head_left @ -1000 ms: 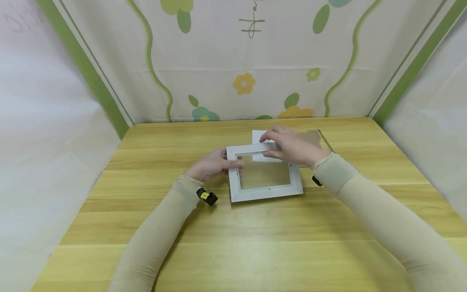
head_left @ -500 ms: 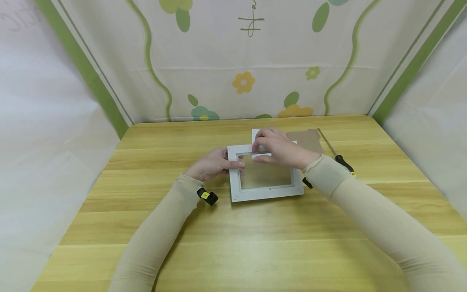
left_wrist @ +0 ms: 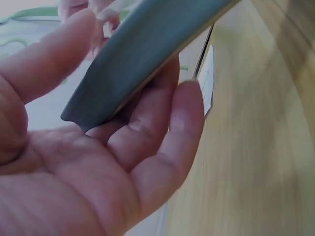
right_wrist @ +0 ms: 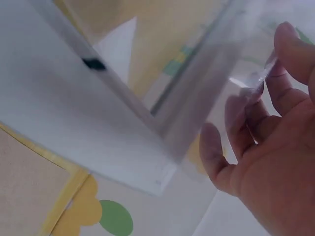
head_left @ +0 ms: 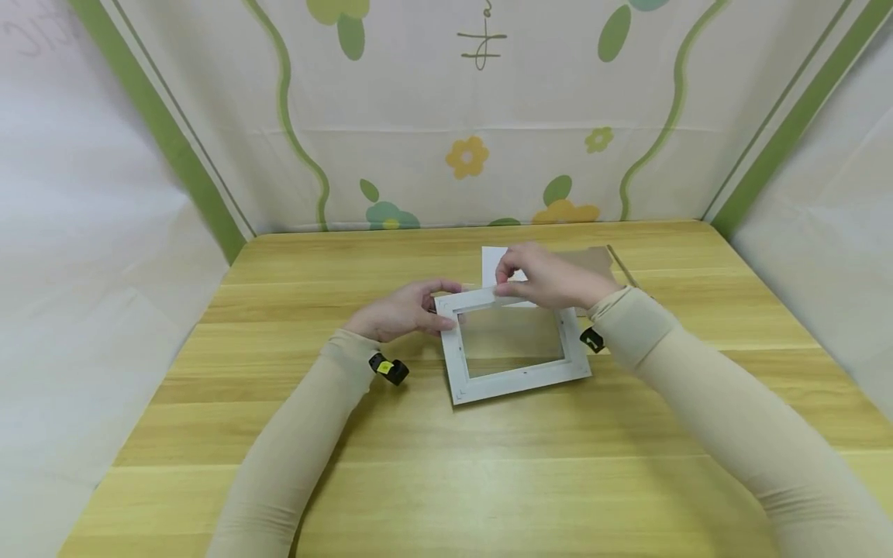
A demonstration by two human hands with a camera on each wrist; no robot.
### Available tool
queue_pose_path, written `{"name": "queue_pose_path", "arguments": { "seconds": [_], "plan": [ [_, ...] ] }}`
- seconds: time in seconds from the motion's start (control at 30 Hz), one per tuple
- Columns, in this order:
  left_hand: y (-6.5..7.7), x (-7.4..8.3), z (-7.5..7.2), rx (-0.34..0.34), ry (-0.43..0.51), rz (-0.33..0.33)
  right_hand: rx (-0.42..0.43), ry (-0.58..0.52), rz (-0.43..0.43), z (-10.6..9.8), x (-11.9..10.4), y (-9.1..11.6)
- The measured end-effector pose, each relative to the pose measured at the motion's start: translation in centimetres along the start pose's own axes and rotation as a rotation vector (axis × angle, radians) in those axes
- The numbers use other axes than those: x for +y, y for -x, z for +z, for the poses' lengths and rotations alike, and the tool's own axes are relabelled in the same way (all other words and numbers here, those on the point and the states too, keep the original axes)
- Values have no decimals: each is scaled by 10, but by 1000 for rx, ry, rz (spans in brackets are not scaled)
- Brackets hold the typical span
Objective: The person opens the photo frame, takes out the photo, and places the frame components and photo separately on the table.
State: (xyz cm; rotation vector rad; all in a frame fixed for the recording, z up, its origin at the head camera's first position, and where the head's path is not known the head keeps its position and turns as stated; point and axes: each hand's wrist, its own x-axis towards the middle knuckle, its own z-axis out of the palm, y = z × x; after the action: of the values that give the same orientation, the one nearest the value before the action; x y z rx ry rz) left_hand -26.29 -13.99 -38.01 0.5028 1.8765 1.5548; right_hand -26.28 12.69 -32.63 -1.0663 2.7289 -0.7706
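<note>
A white picture frame is held up over the table, tilted, with its opening toward the head camera. My left hand grips its upper left side, thumb in front and fingers behind. In the left wrist view the frame's edge lies across the curled fingers. Above the frame's top bar, my right hand pinches a clear plastic sheet between thumb and fingers. That sheet overlaps the frame's corner in the right wrist view; how much sits inside the frame I cannot tell.
Behind the frame lie a white sheet of paper and a brown board. A screwdriver's shaft shows beside the board, its handle hidden by the right arm. A patterned curtain hangs past the wooden table's far edge.
The frame has tilted and come down slightly toward me. My left index finger has lifted away from behind it. My right hand has shifted right, covering the screwdriver's handle again.
</note>
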Motion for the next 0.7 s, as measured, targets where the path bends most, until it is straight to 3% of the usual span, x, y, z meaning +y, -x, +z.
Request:
{"name": "queue_pose_path", "arguments": {
  "seconds": [0.23, 0.47, 0.7],
  "plan": [
    [-2, -3, 1, 17, -180, 7, 2, -183, 65, -19, 2, 5],
    [-4, -8, 7, 6, -478, 19, 111, -143, 113, -32, 0, 9],
    [0, -6, 14, -50, -615, -14, 266, -187, 239, -39, 2, 13]
  ]
}}
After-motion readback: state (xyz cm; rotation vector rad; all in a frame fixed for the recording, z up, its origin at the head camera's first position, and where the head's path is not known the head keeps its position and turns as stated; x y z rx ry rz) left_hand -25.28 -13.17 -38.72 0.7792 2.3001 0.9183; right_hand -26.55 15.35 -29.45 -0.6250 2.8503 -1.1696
